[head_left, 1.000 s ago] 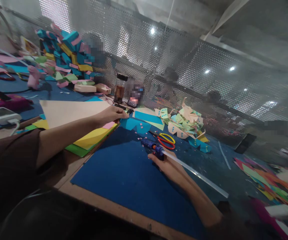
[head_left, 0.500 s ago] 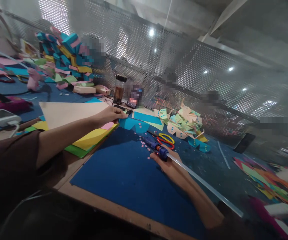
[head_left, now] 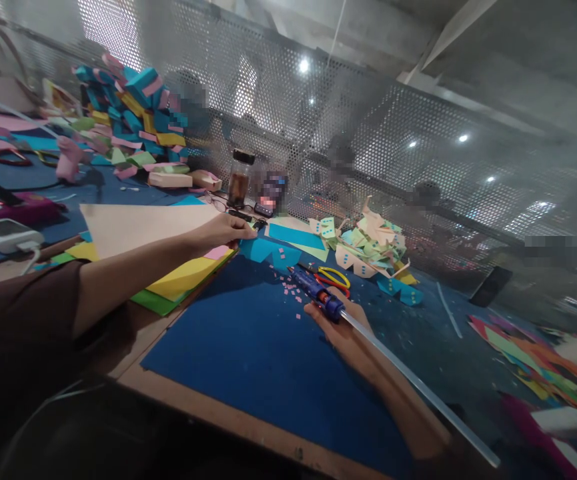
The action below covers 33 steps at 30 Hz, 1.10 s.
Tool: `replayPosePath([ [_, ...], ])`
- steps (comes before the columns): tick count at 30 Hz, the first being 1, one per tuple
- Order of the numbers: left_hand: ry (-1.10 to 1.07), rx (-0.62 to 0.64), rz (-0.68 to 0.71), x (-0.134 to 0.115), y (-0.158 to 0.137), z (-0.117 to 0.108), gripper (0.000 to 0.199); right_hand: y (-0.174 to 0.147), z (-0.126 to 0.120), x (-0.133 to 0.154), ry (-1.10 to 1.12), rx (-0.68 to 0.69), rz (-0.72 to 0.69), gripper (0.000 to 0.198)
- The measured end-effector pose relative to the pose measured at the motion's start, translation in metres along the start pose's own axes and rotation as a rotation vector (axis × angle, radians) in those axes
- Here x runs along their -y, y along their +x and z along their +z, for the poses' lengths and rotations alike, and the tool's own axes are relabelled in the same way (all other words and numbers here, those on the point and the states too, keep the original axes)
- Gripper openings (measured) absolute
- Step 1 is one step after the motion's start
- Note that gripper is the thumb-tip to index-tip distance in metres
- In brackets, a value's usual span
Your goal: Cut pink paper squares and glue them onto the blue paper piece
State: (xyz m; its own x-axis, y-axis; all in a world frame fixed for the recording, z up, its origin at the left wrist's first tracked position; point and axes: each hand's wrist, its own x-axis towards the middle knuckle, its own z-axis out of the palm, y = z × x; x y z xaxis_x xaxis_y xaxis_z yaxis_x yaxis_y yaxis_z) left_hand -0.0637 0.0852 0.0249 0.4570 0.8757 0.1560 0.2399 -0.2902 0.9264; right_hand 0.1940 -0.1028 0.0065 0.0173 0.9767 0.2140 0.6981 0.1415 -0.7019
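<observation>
Blue matting [head_left: 248, 380] covers the worktop across the lower centre of the frame, with a bare wooden edge [head_left: 268, 437] along its near side. Right of centre, the person's right hand [head_left: 345, 327] is closed around a dark blue glue gun [head_left: 313, 287], and a long clear glue stick [head_left: 418, 383] runs from its back toward the lower right corner. The gun's nozzle points up and left, close to a blue paper cutout [head_left: 263, 251] at the middle of the frame; whether they touch, I cannot tell. Small pink paper squares [head_left: 293, 291] lie scattered beside the nozzle, and two sit on the cutout. Behind the gun, partly covered, are scissors [head_left: 335, 274] with red and yellow handles. The left hand [head_left: 223, 229] has thumb and fingers pinched together on the cutout's left end, its forearm crossing stacked sheets, a cream one [head_left: 143, 223] and a yellow one [head_left: 183, 275] among them. Farther back, a blue strip [head_left: 295, 236] lies near a heap of cut paper [head_left: 373, 230] right of centre. Beyond stands a dark-lidded jar [head_left: 239, 187], with piled paper boxes [head_left: 138, 100] at upper left and a perforated metal screen [head_left: 288, 87] behind
</observation>
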Motion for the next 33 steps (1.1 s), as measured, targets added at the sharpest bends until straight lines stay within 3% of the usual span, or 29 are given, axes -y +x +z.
replayPosePath([
  [7,-0.026,-0.056,0.001,0.004,0.003,-0.003,0.023,0.004,-0.001,-0.010,-0.078,0.073,-0.063,0.029],
  [17,0.099,-0.031,0.019,0.003,0.001,-0.001,0.025,0.008,0.001,-0.015,-0.136,0.103,0.026,0.027],
  [24,0.107,-0.020,0.029,0.007,0.002,0.001,0.024,0.009,0.002,-0.016,-0.212,0.096,-0.001,0.026],
  [33,0.115,-0.068,0.010,0.013,0.004,0.002,0.023,0.019,0.011,-0.017,-0.155,0.150,0.026,0.027],
])
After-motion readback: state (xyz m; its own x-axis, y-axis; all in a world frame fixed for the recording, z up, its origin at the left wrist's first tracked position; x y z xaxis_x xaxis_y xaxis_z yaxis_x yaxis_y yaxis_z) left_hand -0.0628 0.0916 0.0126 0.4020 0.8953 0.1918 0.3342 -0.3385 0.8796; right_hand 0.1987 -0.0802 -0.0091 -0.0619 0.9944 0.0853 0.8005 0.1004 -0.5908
